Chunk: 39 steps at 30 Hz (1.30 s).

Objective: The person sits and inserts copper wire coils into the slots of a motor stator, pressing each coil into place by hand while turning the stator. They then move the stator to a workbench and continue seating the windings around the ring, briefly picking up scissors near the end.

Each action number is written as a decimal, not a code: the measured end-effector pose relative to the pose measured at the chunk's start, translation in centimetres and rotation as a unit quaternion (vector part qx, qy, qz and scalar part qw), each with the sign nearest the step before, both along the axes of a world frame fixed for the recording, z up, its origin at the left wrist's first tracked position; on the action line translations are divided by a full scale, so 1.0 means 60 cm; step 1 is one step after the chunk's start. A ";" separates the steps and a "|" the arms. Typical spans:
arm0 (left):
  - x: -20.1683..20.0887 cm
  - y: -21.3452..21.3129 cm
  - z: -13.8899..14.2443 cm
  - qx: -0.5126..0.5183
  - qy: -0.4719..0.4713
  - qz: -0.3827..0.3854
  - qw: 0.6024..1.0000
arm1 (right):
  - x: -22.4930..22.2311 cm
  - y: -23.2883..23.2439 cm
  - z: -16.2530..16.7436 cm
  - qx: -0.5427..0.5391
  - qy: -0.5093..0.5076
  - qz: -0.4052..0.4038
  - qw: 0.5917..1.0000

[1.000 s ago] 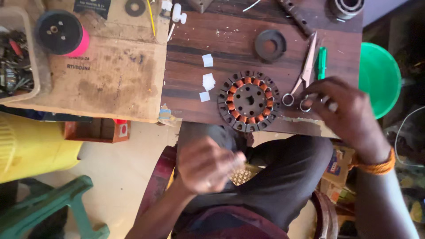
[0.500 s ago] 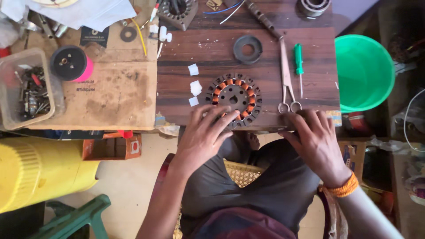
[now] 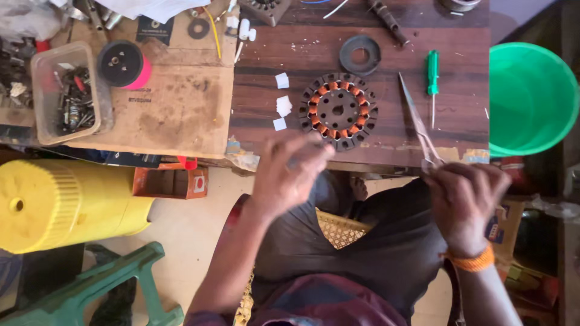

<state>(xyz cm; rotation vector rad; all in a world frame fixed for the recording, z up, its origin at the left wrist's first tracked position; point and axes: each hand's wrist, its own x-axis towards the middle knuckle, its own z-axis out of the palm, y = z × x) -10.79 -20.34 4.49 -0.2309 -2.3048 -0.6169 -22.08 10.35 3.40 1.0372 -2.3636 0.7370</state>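
Left hand [image 3: 289, 176]: bare, no glove, ring or watch visible; outline blurred in the head view.
Left forearm: bare along its whole visible length; no sleeve reaches it.
Right hand [image 3: 464, 199]: bare, no glove; fingers blurred, so any rings cannot be told.
Right wrist: orange band [image 3: 471, 261], thread-like or beaded, wrapped in several close turns.
Right forearm: bare below the band; no sleeve in view.
Legs: dark grey-brown trousers [image 3: 386, 253], plain cloth, loosely creased over the thighs and knees.
Torso: edge of a dark maroon garment [image 3: 344, 302] with faint bluish tones at the bottom of the frame; pattern unclear.
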 end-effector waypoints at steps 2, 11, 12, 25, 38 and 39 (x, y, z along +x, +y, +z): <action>0.021 0.019 0.022 -0.022 -0.031 -0.013 0.999 | -0.005 0.040 0.004 -0.005 0.051 -0.012 0.999; -0.020 0.036 0.055 -0.121 -0.185 -0.008 0.975 | 0.060 0.167 0.045 0.193 -0.290 0.009 0.937; -0.026 0.034 0.052 -0.109 -0.181 0.012 0.977 | 0.074 0.156 0.028 0.203 -0.327 -0.030 0.922; -0.011 0.056 0.013 0.017 -0.132 0.129 0.983 | 0.136 0.231 -0.073 0.043 -0.562 0.066 0.823; 0.012 0.095 -0.085 0.702 -0.351 -0.144 0.602 | 0.128 0.189 -0.068 -0.200 -0.465 0.342 0.792; 0.014 0.096 -0.089 0.700 -0.342 -0.149 0.608 | 0.134 0.193 -0.081 -0.302 -0.459 0.301 0.779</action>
